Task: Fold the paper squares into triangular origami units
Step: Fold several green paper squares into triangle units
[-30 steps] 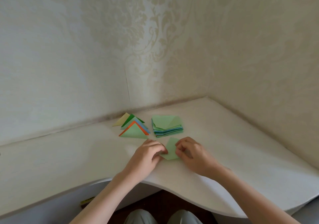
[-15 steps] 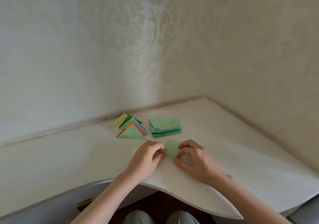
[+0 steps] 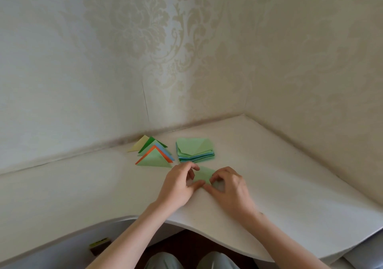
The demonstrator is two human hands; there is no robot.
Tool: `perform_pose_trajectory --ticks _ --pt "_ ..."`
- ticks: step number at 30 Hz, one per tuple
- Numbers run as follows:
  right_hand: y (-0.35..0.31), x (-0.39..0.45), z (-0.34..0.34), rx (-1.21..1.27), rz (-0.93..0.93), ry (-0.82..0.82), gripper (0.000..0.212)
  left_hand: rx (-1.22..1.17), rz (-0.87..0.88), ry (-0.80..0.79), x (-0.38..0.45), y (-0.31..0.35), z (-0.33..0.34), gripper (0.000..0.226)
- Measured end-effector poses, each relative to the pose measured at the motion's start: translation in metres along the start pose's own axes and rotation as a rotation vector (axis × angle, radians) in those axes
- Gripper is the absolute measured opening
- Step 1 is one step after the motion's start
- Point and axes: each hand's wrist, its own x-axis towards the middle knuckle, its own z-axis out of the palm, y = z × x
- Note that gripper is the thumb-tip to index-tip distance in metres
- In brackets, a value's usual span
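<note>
Lying near the counter's back edge, a fanned pile of folded triangles sits just left of the paper square stack. Nearer the front edge, the left hand and right hand both pinch a light green paper piece with curled fingers, pressing it against the counter between them.
</note>
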Motion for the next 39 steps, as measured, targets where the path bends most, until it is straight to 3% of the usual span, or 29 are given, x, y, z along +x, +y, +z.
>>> perform_pose_trajectory --ticks 8,12,18,23,27,33,39 --pt "-0.001 0.008 -0.014 0.078 0.163 -0.156 0.024 -0.101 -0.088 -0.033 0.002 -0.003 -0.007 0.023" --pt "-0.003 0.008 -0.016 0.087 0.188 -0.177 0.024 -0.042 -0.094 -0.029 0.000 0.000 -0.008 0.022" --pt "-0.003 0.008 -0.014 0.084 0.187 -0.177 0.027 0.123 0.096 0.004 -0.012 0.016 0.009 0.017" --pt "-0.004 0.004 -0.018 0.127 0.154 -0.194 0.026 0.211 0.128 -0.002 -0.014 0.019 0.014 0.035" --pt "0.000 0.001 -0.030 0.137 0.062 -0.136 0.054 0.238 0.138 -0.012 -0.013 0.015 0.006 0.057" --pt "0.003 0.005 -0.027 -0.079 -0.141 -0.266 0.071 0.129 0.206 -0.122 -0.013 -0.002 -0.016 0.033" --pt "-0.004 0.008 -0.012 -0.131 -0.207 -0.284 0.044 0.187 0.250 -0.097 -0.018 -0.022 -0.035 0.012"
